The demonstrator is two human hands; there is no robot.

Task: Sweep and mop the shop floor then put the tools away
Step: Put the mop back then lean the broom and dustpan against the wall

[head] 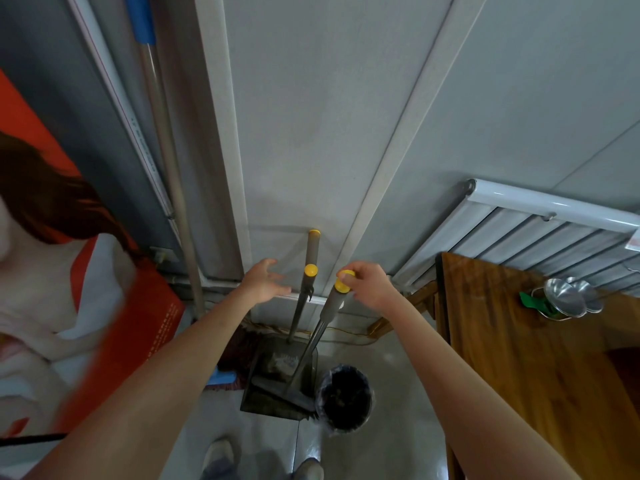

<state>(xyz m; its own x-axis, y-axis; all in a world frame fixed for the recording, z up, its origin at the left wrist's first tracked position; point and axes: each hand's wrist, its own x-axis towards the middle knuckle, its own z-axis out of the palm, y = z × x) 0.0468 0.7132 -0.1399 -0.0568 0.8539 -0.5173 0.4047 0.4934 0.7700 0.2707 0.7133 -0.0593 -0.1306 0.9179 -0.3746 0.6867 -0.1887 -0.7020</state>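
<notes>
Right hand (pixel 367 284) pinching the yellow cap of the broom handle (pixel 332 306), fingers curled round its top — keeping the pole upright so the head stays down in the dustpan (pixel 277 382) on the floor (pixel 398 393). Left hand (pixel 263 280) spread, fingers straight, just beside the dustpan handle (pixel 304 296) but apart from it; probably reaching to steady that second pole so both can be stood together. Dustpan handle leaning toward the grey wall (pixel 311 116), its yellow knob a little lower than the tip. Mop pole (pixel 166 150) with blue grip propped in the corner to the left, its head down by the skirting — already parked, by the look of it. Black-lined bin (pixel 346 398) touching or just beside the dustpan's right edge, handy for emptying. Wooden tabletop (pixel 519 341) on the right carrying metal bowls (pixel 568 297), under a white radiator (pixel 519 220). Orange poster (pixel 52 237) on the left, blurred. Shoes visible at the bottom edge. Seemingly the putting-away stage: tools gathered against the wall, out of the walkway.
</notes>
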